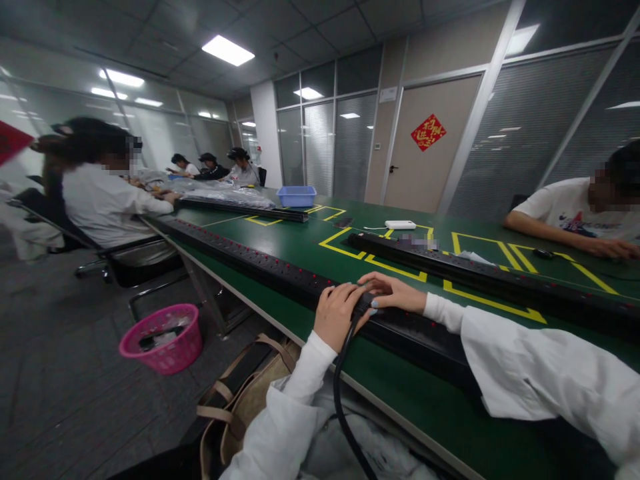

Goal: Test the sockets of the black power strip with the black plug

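A long black power strip [280,268], with a row of sockets and small red dots, lies along the near edge of the green table. A thick black cable [341,400] rises from below to a black plug [363,305] at the strip. My left hand [336,312] is closed around the plug, its fingers resting over the strip. From the other side, my right hand [395,293] curls over the strip with its thumb and fingers at the plug. My fingers partly hide the plug, so I cannot tell whether it sits in a socket.
Another black power strip [480,273] lies farther across, near a white box-shaped device [400,225]. A blue bin [297,195] and plastic-wrapped goods [225,195] are farther back. A pink basket [167,360] and a bag [255,393] are at the left. Co-workers sit around the table.
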Tool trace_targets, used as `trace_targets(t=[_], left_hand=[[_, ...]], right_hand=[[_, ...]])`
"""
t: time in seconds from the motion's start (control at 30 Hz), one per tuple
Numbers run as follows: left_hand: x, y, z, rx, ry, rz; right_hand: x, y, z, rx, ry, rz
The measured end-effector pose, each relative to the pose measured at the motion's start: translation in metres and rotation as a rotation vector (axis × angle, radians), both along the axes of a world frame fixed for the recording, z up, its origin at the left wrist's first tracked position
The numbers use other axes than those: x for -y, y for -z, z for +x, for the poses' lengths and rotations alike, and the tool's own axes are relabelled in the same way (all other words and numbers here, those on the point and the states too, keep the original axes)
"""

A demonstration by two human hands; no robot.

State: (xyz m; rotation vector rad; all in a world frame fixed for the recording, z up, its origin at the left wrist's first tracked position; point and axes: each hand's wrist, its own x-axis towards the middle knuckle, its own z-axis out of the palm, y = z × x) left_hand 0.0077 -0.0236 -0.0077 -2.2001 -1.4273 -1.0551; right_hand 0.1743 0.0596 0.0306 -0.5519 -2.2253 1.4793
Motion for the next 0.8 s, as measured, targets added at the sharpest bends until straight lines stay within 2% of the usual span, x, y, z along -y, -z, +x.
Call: trace_targets(t=[0.2, 0.43, 0.63, 0.8], left_hand=[[-0.001, 0.001, -0.001, 0.025, 0.007, -0.01], [-0.008, -0.004, 0.003, 0.016, 0.069, 0.018], [-0.004, 0.004, 0.006, 0.041, 0.04, 0.04], [-0.004, 0.004, 0.002, 0.009, 0.052, 0.034]], right_hand=[[0.021, -0.015, 0.007, 0.013, -0.039, 0.117], [0.022, -0.012, 0.006, -0.041, 0.021, 0.045], [0.023, -0.014, 0.004, -0.045, -0.041, 0.028], [0.024, -0.014, 0.001, -0.056, -0.069, 0.075]])
